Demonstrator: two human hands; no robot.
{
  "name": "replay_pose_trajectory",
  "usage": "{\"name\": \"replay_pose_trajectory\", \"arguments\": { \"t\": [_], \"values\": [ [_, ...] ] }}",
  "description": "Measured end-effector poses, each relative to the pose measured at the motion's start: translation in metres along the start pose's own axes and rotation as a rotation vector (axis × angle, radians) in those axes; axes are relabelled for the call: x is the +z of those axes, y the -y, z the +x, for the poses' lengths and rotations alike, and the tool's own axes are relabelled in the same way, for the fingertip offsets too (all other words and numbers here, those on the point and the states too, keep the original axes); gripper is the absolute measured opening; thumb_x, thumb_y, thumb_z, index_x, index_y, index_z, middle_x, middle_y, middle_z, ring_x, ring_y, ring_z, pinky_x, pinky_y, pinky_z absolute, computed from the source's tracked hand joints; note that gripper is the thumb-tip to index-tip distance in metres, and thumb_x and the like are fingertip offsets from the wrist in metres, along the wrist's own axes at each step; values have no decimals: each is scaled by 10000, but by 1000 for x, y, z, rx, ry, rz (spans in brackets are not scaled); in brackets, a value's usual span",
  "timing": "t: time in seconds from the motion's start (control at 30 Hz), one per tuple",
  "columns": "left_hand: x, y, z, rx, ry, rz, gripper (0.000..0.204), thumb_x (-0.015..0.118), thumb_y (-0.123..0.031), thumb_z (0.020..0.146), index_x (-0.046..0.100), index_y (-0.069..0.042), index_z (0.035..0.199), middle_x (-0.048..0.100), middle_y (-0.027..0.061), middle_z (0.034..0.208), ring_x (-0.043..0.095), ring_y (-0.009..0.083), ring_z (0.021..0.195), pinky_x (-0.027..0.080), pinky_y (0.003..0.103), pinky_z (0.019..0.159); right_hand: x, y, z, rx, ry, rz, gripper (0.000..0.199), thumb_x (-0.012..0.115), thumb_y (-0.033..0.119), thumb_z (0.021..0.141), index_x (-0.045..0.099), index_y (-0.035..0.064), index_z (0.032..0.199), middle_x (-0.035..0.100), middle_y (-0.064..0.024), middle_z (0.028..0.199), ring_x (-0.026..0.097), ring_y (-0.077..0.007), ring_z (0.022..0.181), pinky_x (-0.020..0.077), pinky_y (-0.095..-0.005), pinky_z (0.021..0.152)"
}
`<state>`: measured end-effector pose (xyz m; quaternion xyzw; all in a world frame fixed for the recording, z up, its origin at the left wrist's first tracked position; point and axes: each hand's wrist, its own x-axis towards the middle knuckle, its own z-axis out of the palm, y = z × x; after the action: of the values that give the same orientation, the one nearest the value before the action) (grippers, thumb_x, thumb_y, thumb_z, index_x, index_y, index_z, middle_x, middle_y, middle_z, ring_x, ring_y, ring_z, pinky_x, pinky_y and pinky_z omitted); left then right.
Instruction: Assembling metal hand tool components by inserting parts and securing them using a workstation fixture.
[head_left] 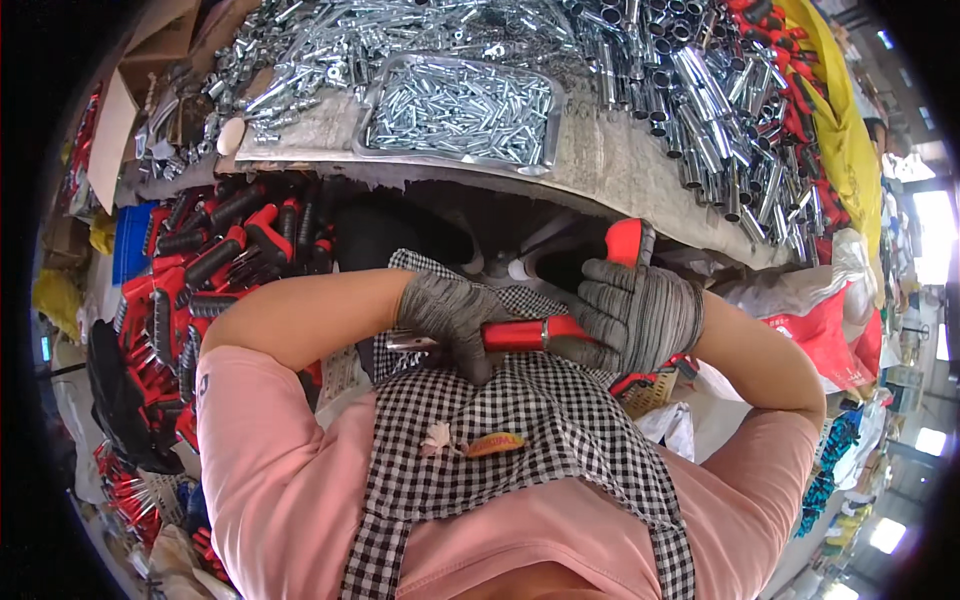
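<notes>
A red hand tool (515, 336) lies crosswise in front of my apron, with a silver metal end at its left and a thin ring round its barrel. My left hand (455, 315), in a grey knitted glove, is closed round its left part. My right hand (640, 315), gloved alike, wraps the right part. A red and dark grip (625, 243) sticks up beyond the right fingers; whether it belongs to the same tool is hidden by the glove. Its exact kind I cannot make out.
On the bench ahead, a metal tray (552, 130) holds small silver pins. Chrome tubes (705, 80) lie at the right, loose metal parts (330, 55) farther back. Red and black handles (265, 235) are heaped at my left. A red and white bag (830, 335) stands at right.
</notes>
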<state>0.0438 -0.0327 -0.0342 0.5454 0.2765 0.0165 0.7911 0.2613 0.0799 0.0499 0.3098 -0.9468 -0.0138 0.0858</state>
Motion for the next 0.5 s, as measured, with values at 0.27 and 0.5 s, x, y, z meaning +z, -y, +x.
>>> {"name": "replay_pose_trajectory", "arguments": {
  "t": [0.27, 0.5],
  "values": [
    [-15, -33, -20, -214, -925, 1282, 284, 621, -246, 763, 610, -76, 990, 650, 144, 830, 622, 295, 650, 499, 423, 558, 39, 10, -7, 1307, -400, 1473, 503, 722, 285, 732, 590, 79, 1171, 650, -115, 936, 585, -138, 676, 510, -273, 606],
    [-36, -52, -42, -45, -1086, 1174, 243, 549, -223, 845, 593, -62, 1022, 644, 160, 793, 629, 285, 651, 500, 400, 542, 23, -1, 12, 1038, -251, 500, 400, 680, 314, 777, 588, 16, 1027, 648, -139, 819, 633, -267, 745, 506, -364, 642]
  ]
}}
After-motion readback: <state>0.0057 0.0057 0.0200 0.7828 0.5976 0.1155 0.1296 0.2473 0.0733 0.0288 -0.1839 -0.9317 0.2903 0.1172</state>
